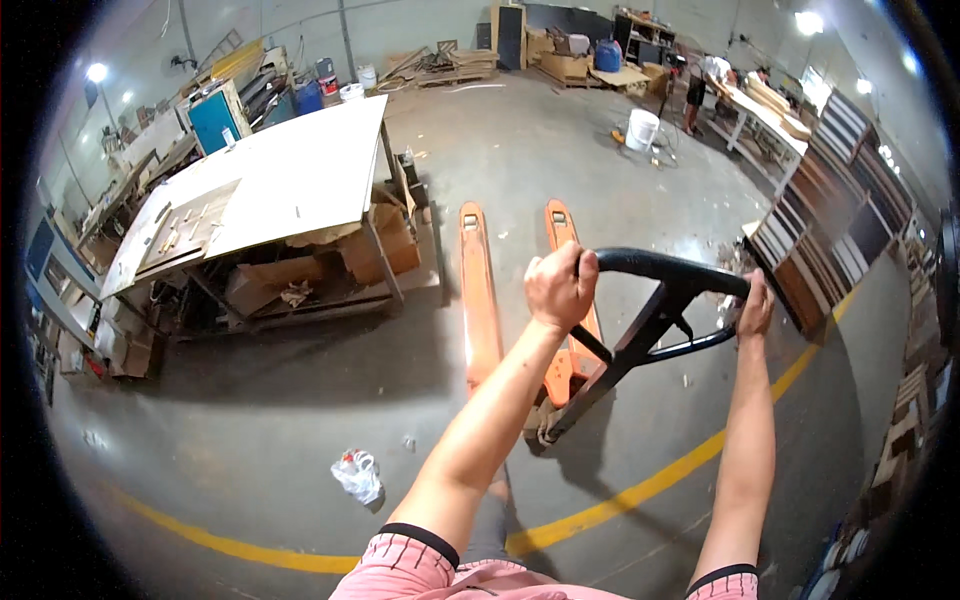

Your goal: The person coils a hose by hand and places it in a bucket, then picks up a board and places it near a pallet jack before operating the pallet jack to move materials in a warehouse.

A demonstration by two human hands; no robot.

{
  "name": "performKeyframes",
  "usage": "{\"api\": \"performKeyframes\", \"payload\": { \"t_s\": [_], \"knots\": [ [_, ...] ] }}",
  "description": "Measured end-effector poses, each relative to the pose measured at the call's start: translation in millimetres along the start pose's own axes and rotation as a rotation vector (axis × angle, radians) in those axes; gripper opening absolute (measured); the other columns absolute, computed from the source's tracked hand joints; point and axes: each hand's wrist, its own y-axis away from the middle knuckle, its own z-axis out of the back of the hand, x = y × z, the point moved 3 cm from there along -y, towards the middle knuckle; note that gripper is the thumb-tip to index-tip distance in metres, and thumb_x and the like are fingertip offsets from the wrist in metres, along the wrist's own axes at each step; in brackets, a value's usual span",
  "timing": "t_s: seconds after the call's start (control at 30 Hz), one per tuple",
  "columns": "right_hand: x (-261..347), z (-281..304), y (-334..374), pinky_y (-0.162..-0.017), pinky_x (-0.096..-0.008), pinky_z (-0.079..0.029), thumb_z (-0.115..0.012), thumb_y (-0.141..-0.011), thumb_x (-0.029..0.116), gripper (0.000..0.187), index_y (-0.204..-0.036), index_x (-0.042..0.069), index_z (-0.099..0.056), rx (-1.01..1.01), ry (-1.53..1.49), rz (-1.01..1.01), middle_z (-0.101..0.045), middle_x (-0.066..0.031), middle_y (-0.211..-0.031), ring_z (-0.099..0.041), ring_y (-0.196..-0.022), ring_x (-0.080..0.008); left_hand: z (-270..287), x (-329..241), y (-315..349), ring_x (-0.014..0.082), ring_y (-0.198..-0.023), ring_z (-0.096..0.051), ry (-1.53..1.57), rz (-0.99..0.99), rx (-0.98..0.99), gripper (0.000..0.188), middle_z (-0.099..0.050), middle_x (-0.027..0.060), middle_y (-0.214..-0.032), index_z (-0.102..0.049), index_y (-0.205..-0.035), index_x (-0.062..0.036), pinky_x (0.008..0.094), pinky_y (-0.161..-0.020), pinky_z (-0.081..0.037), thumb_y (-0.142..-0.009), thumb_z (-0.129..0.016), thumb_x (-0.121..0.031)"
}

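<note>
A pallet jack with orange forks (480, 300) stands before me, its two forks pointing away with nothing on them. Its black loop handle (655, 264) is tilted toward me and to the right. My left hand (558, 288) is closed around the left end of the handle. At the handle's right end, my right hand (756, 306) is wrapped round the grip, its fingers partly hidden. A small lever sits inside the loop between the hands. My left forearm covers part of the jack's base.
At left stands a white-topped workbench (310, 160) with cardboard underneath. A plastic bag (357, 476) lies on the floor near a yellow line (640, 492). Further off are a white bucket (642, 130) and a person (697, 95) at a table. Stacked panels (810, 240) stand right.
</note>
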Motion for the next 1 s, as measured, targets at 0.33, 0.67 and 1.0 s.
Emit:
{"api": "performKeyframes", "payload": {
  "t_s": [0.33, 0.67, 1.0],
  "knots": [
    [31.5, -232.8, -257.3, -0.069, -0.0465, -0.047, -0.052, -0.091, 0.037, 0.038, -0.084, 0.003, -0.066, 0.170, 0.600, 0.296, -0.064, -0.0219, -0.080, -0.060, -0.078, -0.0444, -194.9, 171.7, -183.7, 0.0337, -0.055, -0.050, 0.058, 0.074, 0.009, 0.036, -0.053, 0.0101, -0.063, -0.049, -0.070, -0.0090, 0.0404, -0.055, -0.036, -0.095, -0.049, -0.035],
    [-9.8, -443.7, -511.2, -0.071, -0.0448, -0.048, -0.050, -0.091, 0.045, 0.042, -0.080, 0.009, -0.068, 0.333, 0.575, 0.278, -0.065, -0.0154, -0.076, -0.061, -0.079, -0.0414, -407.4, 396.6, -407.1, 0.0431, -0.065, -0.056, -0.047, 0.008, -0.060, 0.044, -0.053, 0.0198, -0.066, -0.051, -0.076, -0.0056, 0.0491, -0.058, -0.041, -0.101, -0.032, -0.036],
    [-123.7, -635.0, -847.8, -0.071, -0.0440, -0.047, -0.053, -0.088, 0.045, 0.042, -0.083, 0.006, -0.069, 0.427, 0.462, 0.228, -0.065, -0.0181, -0.077, -0.061, -0.078, -0.0407, -619.7, 530.0, -583.3, 0.0441, -0.068, -0.053, -0.110, 0.246, 0.001, 0.037, -0.058, 0.0162, -0.068, -0.052, -0.077, -0.0088, 0.0517, -0.063, -0.043, -0.097, -0.041, -0.039]
  ]
}}
